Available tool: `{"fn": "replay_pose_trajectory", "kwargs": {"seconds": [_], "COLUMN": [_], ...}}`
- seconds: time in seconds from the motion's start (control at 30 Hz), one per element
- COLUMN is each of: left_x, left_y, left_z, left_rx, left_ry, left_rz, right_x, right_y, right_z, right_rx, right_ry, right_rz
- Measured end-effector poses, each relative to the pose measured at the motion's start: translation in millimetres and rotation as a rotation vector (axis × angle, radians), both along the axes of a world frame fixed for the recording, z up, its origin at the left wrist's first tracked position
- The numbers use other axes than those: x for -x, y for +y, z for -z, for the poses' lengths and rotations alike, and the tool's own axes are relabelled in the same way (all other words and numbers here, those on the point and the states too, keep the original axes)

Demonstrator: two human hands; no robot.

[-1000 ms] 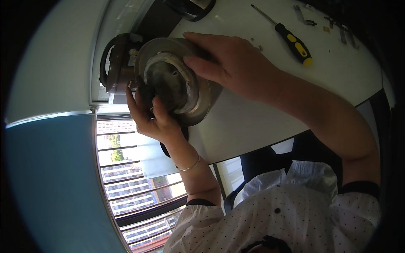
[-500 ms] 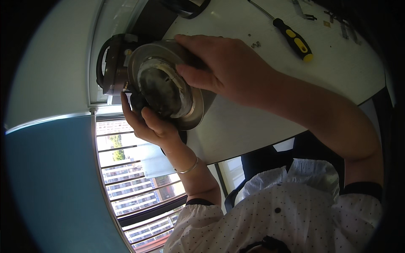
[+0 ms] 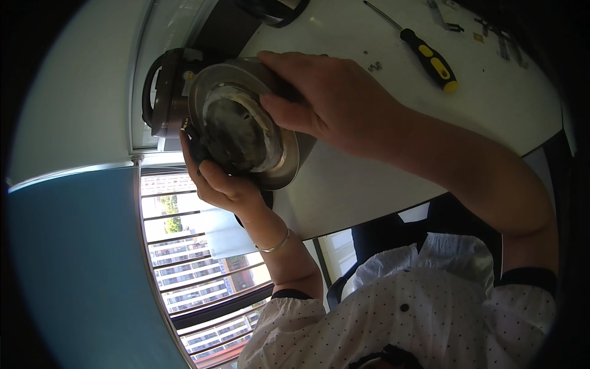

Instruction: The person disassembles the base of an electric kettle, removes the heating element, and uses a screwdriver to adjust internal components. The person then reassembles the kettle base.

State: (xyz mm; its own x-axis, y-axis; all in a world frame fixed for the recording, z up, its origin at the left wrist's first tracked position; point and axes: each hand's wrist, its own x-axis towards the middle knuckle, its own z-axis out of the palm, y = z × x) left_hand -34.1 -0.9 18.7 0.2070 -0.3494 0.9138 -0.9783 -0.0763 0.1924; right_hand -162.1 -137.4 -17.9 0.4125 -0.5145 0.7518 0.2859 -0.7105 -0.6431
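Observation:
Between my hands is a round metal vessel, like a kettle body, tilted so that its underside (image 3: 236,132) faces me. That underside is a dark, cloudy disc ringed by a pale, rough band, inside a shiny metal rim. My right hand (image 3: 313,92) grips the vessel from the upper right, thumb pressed near the ring and fingers over the side. From below left, my left hand (image 3: 224,184) supports it, with fingers curled around a dark part (image 3: 196,144) at its edge. The fingertips behind the vessel are hidden.
On the white table (image 3: 362,184) lies a black and yellow screwdriver (image 3: 430,60), with small metal bits (image 3: 374,66) beside it. Several metal parts (image 3: 504,46) lie far right. A brown appliance with a handle (image 3: 169,92) stands behind the vessel; a dark object (image 3: 273,11) is at the top. A barred window (image 3: 203,258) is at left.
The vessel and both hands have shifted very slightly to the right in view. My left fingers have moved a little around the dark part; both hands keep their hold.

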Motion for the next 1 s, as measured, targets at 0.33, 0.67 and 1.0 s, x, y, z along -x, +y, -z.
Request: {"fn": "replay_pose_trajectory", "kwargs": {"seconds": [0.33,0.67,1.0], "left_x": [-2.8,-0.4,-4.9], "left_y": [-0.3,1.5,4.4], "left_z": [3.1,2.1,2.8], "left_rx": [0.037,0.029,0.032], "left_ry": [0.047,0.053,0.113], "left_rz": [0.002,-0.034,-0.042], "right_x": [0.8,0.7,-1.8], "right_y": [0.2,0.0,0.3], "right_z": [0.6,-0.6,-0.7], "right_rx": [0.002,0.0,0.006], "right_ry": [0.001,-0.009,-0.013], "right_rz": [-0.004,-0.021,-0.014]}}
